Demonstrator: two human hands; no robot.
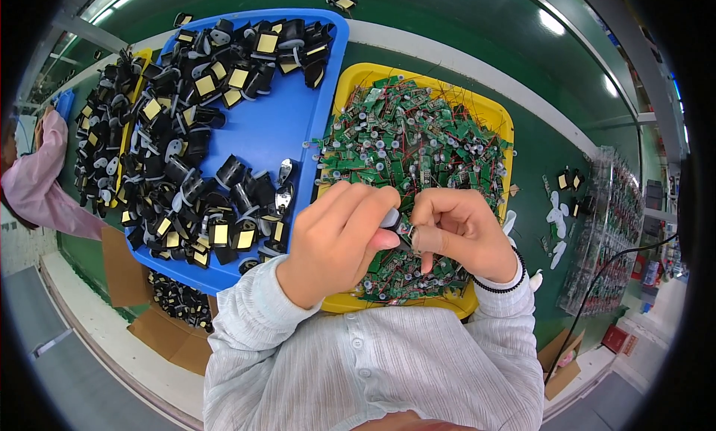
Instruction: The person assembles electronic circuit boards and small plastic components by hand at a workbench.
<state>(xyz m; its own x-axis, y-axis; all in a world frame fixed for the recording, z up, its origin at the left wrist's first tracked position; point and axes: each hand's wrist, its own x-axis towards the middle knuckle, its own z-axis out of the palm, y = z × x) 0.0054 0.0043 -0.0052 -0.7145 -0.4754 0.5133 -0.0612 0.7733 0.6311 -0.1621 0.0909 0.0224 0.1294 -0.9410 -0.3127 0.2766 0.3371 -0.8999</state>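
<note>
My left hand [335, 237] is closed around a small part with a grey rounded end [390, 219], most of it hidden by the fingers. Close beside it, the bent fingers of my right hand [462, 230] are pinched together at the part's edge; what they grip is too small and covered to name. Both hands are over a yellow tray [505, 121] heaped with green circuit boards [373, 144] that have thin red wires and small clear domes. To the left, a blue tray [257, 136] carries many black housings [195, 144] with grey caps and pale yellow pads.
A cardboard box [160, 334] with more black parts stands below the blue tray. At the far left is a person in a pink sleeve [48, 159]. White pieces [556, 215] and a clear rack of boards [605, 237] lie at right, near a black cable [589, 285].
</note>
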